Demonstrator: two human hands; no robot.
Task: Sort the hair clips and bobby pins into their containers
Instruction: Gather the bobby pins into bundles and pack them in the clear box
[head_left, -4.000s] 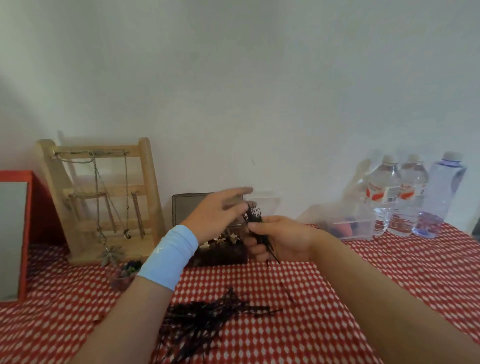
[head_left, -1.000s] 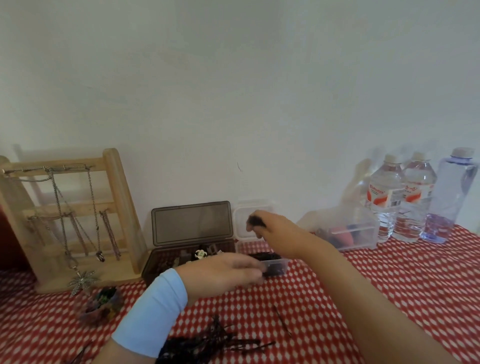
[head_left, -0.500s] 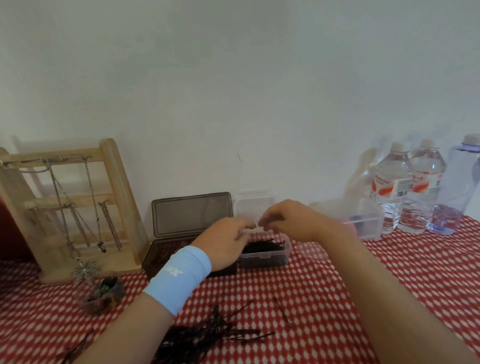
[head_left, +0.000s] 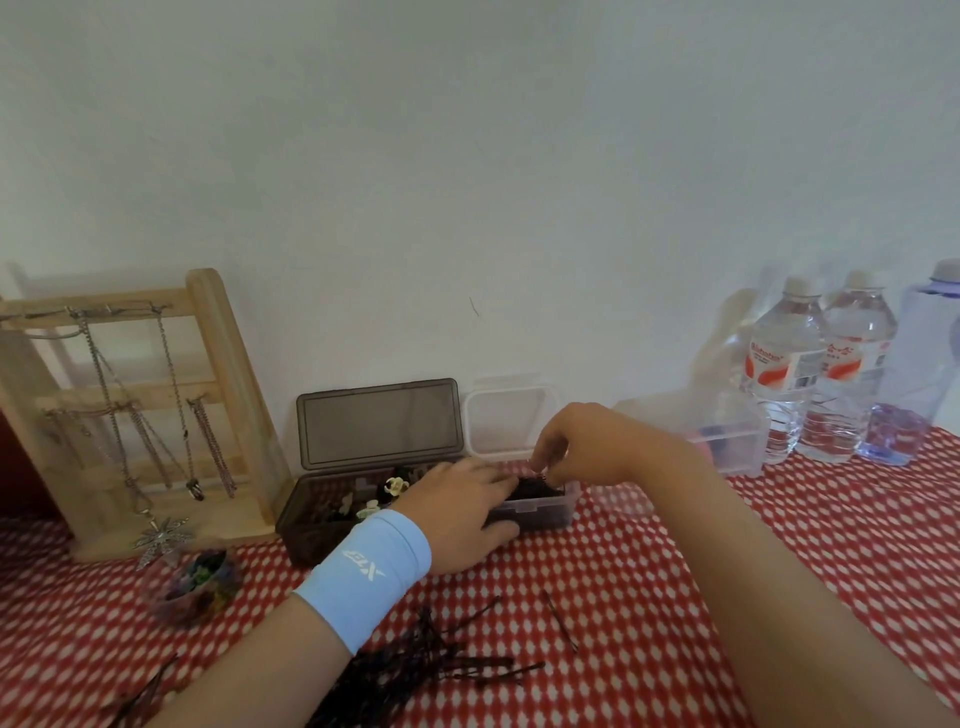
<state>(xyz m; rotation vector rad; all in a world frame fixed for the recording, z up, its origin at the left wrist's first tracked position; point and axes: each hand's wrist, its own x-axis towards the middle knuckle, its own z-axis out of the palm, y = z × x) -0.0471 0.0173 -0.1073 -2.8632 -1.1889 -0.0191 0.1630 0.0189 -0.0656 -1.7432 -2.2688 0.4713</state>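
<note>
Containers: the small clear tub sat under both grips, packed with dark bobby pins; its clear lid stood upright behind the right grip. Just left of the left grip sat the smoky-brown box, lid raised, with pale and dark hair clips inside. Beyond the right grip, to its right, a larger clear container held red and dark items, too blurred to name.

Pose: the left grip, blue wristband on the wrist, reached forward low over the counter. The right grip came in from the right, wrist raised and fingers pointing down into the tub.

Grip: the left grip grasped the tub's left end, fingers laid across the rim, thumb against the front wall. The right fingertips were drawn together, touching the top of the pins; cannot tell whether they pinched any.

Unsorted: a loose pile of bobby pins lay on the counter nearer than the left grip, with a single pin nearer than the right grip.
</note>
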